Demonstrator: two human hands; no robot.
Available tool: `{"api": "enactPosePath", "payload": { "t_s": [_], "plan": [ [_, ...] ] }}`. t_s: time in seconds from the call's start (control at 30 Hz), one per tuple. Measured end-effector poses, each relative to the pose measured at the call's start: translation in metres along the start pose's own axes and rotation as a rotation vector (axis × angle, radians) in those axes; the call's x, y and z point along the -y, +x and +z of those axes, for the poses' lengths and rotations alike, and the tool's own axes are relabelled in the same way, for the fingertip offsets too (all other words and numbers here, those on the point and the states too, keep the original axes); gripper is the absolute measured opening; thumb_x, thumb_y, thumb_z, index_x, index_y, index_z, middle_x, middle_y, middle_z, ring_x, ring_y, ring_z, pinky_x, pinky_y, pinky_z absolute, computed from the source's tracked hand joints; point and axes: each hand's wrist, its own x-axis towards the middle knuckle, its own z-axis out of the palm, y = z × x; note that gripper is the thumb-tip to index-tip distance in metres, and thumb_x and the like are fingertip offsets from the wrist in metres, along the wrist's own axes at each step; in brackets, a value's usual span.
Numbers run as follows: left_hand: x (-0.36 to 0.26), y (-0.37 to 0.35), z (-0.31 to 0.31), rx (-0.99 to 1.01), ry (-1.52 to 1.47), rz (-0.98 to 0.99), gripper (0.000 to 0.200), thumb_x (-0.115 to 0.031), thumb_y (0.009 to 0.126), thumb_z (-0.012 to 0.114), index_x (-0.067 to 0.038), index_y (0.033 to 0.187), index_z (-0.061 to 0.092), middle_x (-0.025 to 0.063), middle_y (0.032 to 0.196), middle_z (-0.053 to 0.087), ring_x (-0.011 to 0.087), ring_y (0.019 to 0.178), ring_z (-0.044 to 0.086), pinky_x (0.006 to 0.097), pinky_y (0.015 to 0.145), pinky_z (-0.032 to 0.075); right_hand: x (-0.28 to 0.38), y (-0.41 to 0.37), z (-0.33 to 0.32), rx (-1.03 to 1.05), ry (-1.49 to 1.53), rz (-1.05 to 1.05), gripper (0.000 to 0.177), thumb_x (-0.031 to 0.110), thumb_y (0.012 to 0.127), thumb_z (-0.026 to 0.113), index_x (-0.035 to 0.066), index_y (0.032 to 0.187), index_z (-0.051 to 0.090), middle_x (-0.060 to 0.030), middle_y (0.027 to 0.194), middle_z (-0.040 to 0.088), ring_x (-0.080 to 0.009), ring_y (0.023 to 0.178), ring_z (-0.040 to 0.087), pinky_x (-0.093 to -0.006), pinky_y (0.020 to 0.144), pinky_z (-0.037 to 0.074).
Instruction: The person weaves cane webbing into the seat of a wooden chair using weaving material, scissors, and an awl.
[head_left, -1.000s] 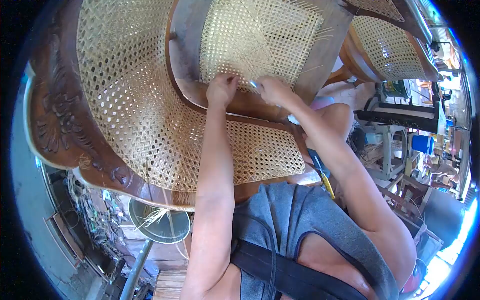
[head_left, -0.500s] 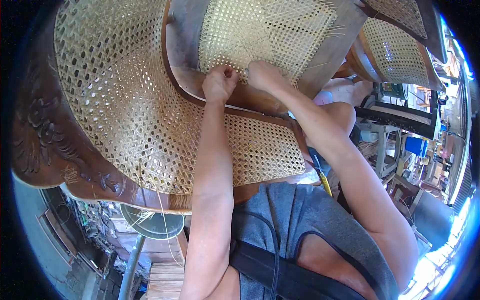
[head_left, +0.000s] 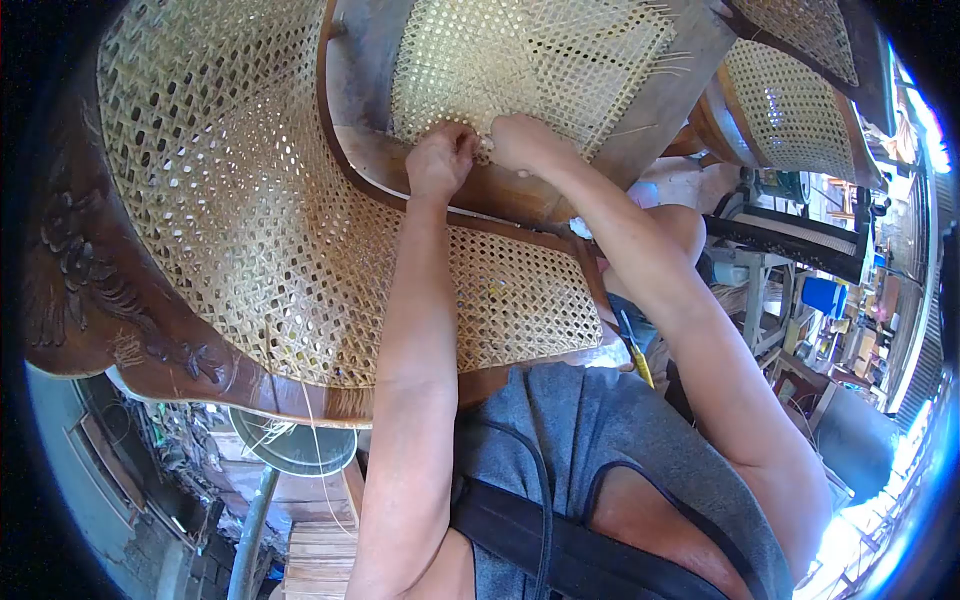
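Apparently we're working a pale woven cane panel [head_left: 465, 70] in a brown wooden frame [head_left: 500, 197]; our bare left hand [head_left: 440, 162] and right hand [head_left: 530, 147] curl at its near edge, grip unclear. Next probably calls for fingertip precision.

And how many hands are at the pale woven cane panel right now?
2: the person's left hand and, just across a small gap, the right hand, both at the near edge of the pale cane panel. No other hand shows there.
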Motion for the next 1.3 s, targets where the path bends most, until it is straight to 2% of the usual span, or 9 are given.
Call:
{"api": "enactPosePath", "payload": {
  "t_s": [0.07, 0.17, 0.47, 0.6, 0.7, 0.77, 0.97, 1.17, 1.3],
  "plan": [
    [-0.003, 0.0, -0.003, 0.032, 0.012, -0.061, 0.019, -0.033, 0.087, 0.062, -0.018, 0.096, 0.071, 0.0105, 0.095, 0.07, 0.0309, 0.089, 0.066, 0.0418, 0.078, 0.053, 0.002, -0.002, 0.0, -0.015, 0.082, 0.03, 0.021, 0.007, 0.082, 0.059, -0.009, 0.092, 0.067, -0.0249, 0.091, 0.069, -0.0286, 0.067, 0.07, -0.0394, 0.061, 0.057],
    [0.003, 0.005, -0.008, 0.059, 0.035, -0.137, 0.022, -0.036, 0.084, 0.065, -0.019, 0.096, 0.071, 0.0098, 0.09, 0.071, 0.0313, 0.085, 0.068, 0.0418, 0.076, 0.054, 0.004, -0.003, -0.003, -0.001, 0.111, 0.07, 0.02, 0.006, 0.082, 0.058, -0.01, 0.091, 0.066, -0.024, 0.086, 0.069, -0.0264, 0.063, 0.07, -0.0384, 0.056, 0.056],
    [0.004, 0.007, -0.013, 0.048, 0.042, -0.067, 0.026, -0.038, 0.084, 0.065, -0.018, 0.098, 0.072, 0.0106, 0.094, 0.071, 0.0304, 0.088, 0.068, 0.0417, 0.078, 0.053, -0.013, 0.011, 0.004, 0.026, 0.236, -0.038, 0.02, 0.008, 0.082, 0.053, -0.007, 0.076, 0.065, -0.0182, 0.061, 0.066, -0.0259, 0.059, 0.069, -0.0412, 0.057, 0.055],
    [0.01, 0.009, -0.007, 0.04, 0.046, -0.058, 0.026, -0.039, 0.085, 0.065, -0.019, 0.099, 0.071, 0.0101, 0.094, 0.071, 0.0296, 0.088, 0.068, 0.0407, 0.078, 0.053, -0.012, 0.007, 0.009, -0.014, 0.135, -0.046, 0.021, 0.009, 0.083, 0.054, -0.008, 0.079, 0.066, -0.02, 0.067, 0.068, -0.028, 0.06, 0.069, -0.0413, 0.06, 0.055],
    [0.008, 0.009, -0.008, 0.051, 0.08, -0.048, 0.027, -0.039, 0.085, 0.064, -0.019, 0.101, 0.071, 0.0098, 0.093, 0.071, 0.0288, 0.087, 0.068, 0.0397, 0.077, 0.053, -0.005, 0.001, 0.007, -0.019, 0.116, 0.023, 0.021, 0.009, 0.084, 0.055, -0.009, 0.083, 0.067, -0.0217, 0.073, 0.069, -0.0297, 0.062, 0.07, -0.041, 0.062, 0.055],
    [0.004, 0.007, -0.015, 0.082, 0.009, -0.098, 0.028, -0.039, 0.085, 0.063, -0.018, 0.101, 0.071, 0.01, 0.091, 0.071, 0.0287, 0.086, 0.068, 0.0392, 0.076, 0.053, 0.0, -0.004, 0.002, -0.008, 0.119, 0.024, 0.02, 0.007, 0.084, 0.056, -0.009, 0.086, 0.067, -0.0222, 0.078, 0.069, -0.0297, 0.064, 0.07, -0.0418, 0.063, 0.056],
    [0.006, 0.005, -0.006, 0.04, -0.002, -0.054, 0.026, -0.037, 0.084, 0.063, -0.015, 0.096, 0.071, 0.0108, 0.09, 0.07, 0.0294, 0.084, 0.068, 0.0407, 0.076, 0.053, -0.001, 0.002, 0.009, -0.041, 0.111, 0.012, 0.019, 0.003, 0.084, 0.053, -0.011, 0.088, 0.066, -0.0234, 0.08, 0.069, -0.03, 0.065, 0.07, -0.0431, 0.065, 0.056],
    [-0.001, 0.004, -0.003, 0.038, 0.014, -0.013, 0.021, -0.034, 0.086, 0.063, -0.014, 0.087, 0.069, 0.0129, 0.088, 0.07, 0.0326, 0.084, 0.067, 0.0453, 0.074, 0.053, -0.001, 0.004, 0.011, -0.065, 0.133, 0.006, 0.02, 0.004, 0.081, 0.053, -0.008, 0.08, 0.068, -0.0197, 0.07, 0.069, -0.031, 0.068, 0.071, -0.0421, 0.069, 0.056],
    [0.002, 0.004, 0.006, -0.007, 0.03, 0.019, 0.021, -0.034, 0.086, 0.063, -0.014, 0.089, 0.069, 0.0125, 0.088, 0.07, 0.033, 0.083, 0.067, 0.0454, 0.072, 0.053, -0.004, 0.002, 0.011, -0.065, 0.131, -0.028, 0.02, 0.007, 0.081, 0.054, -0.006, 0.078, 0.069, -0.0183, 0.065, 0.068, -0.0308, 0.068, 0.07, -0.0416, 0.069, 0.057]
  ]
}}
